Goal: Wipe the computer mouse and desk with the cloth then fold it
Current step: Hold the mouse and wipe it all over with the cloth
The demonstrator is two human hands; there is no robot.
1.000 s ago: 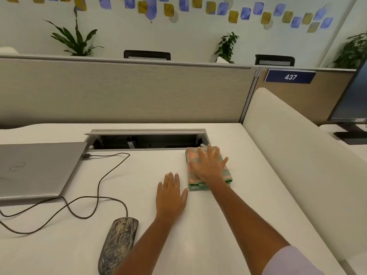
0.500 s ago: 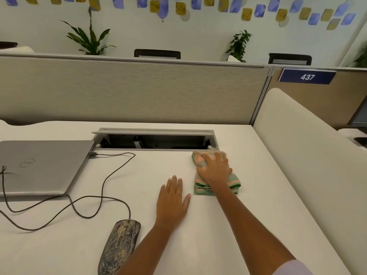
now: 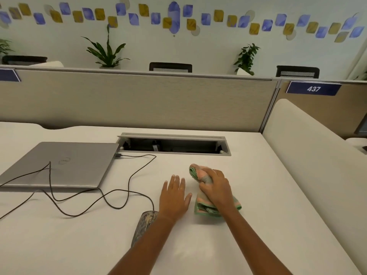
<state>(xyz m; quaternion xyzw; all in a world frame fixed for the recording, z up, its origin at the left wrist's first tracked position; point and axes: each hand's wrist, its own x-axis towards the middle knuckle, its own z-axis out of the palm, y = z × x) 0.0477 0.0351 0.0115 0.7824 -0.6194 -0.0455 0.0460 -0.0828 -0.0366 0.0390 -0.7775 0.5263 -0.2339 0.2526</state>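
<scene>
- Progress looks early: wiping and folding seem left; the dark mottled computer mouse lies near the front edge of the white desk.
- Your right hand curls round the pink-and-green striped cloth, right of centre; your left hand rests flat, fingers straight, beside it.

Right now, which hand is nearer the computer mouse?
Left. The left hand lies flat on the desk just beyond the computer mouse, forearm overlapping it; the right hand grips the cloth farther right.
</scene>
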